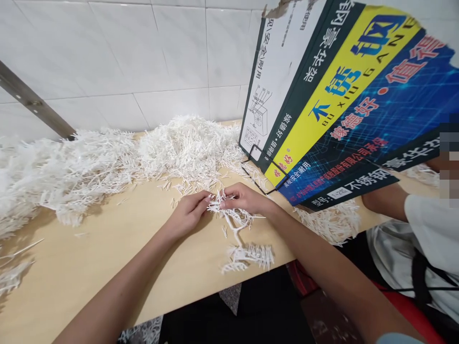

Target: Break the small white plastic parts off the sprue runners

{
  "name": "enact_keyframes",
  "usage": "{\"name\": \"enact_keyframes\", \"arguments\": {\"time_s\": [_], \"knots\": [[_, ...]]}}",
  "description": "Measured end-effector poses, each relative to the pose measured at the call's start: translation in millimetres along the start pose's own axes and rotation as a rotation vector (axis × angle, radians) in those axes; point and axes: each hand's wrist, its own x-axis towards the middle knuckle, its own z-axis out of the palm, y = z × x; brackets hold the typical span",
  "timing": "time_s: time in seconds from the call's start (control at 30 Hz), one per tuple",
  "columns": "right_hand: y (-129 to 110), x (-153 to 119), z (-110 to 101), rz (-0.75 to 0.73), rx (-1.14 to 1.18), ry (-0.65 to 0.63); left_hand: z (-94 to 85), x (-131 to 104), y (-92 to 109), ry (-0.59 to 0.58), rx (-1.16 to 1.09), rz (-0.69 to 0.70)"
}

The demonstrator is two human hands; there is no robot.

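My left hand (191, 211) and my right hand (245, 198) meet over the table, thumbs and fingers pinched on a white branched plastic sprig (234, 222). Its thin stem hangs toward me below my right fingers. Both fingertips are partly hidden among the small twigs. Just under it, near the table's front edge, lies a comb-like white plastic piece (256, 255); whether it joins the stem I cannot tell. Beyond my hands is a large heap of similar white twigs (182, 143), with loose bits scattered at its near side.
A tall printed cardboard panel (322, 110) leans at the right, with a black wire stand (265, 191) at its foot. More white bits (332, 220) lie past it, beside a seated person's white sleeve (426, 220). A white tiled wall (172, 52) closes the back.
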Motion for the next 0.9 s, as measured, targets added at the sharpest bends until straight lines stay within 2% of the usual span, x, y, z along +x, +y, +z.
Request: {"name": "enact_keyframes", "arguments": {"time_s": [0.2, 0.3, 0.43, 0.5, 0.57, 0.63, 0.73, 0.8, 0.83, 0.9], "knots": [[1, 0, 1, -0.019, -0.136, 0.060, 0.7, -3, 0, -0.034, 0.190, 0.057], [-5, -3, 0, -0.022, -0.174, 0.000, -0.5, -5, -3, -0.066, 0.265, 0.131], [-14, -6, 2, 0.014, -0.029, -0.266, -0.9, -6, -4, -0.252, 0.018, 0.119], [-14, -6, 5, 0.047, 0.090, -0.343, -1.6, -8, -5, -0.343, -0.147, 0.047], [-9, -7, 6, 0.083, 0.203, -0.381, -5.0, -10, -9, -0.371, -0.334, -0.006], [-3, -7, 3, 0.109, 0.320, -0.360, -12.1, -11, -13, -0.277, -0.551, 0.004], [4, -8, -3, 0.105, 0.416, -0.199, -25.0, -10, -17, 0.051, -0.707, 0.056], [3, -7, -5, 0.104, 0.384, -0.109, -29.3, -6, -17, 0.262, -0.639, 0.063], [1, -6, -4, 0.108, 0.356, -0.083, -29.2, -4, -16, 0.322, -0.563, 0.060], [-5, -5, -1, 0.117, 0.316, -0.052, -25.3, -2, -12, 0.325, -0.347, 0.051]]}}
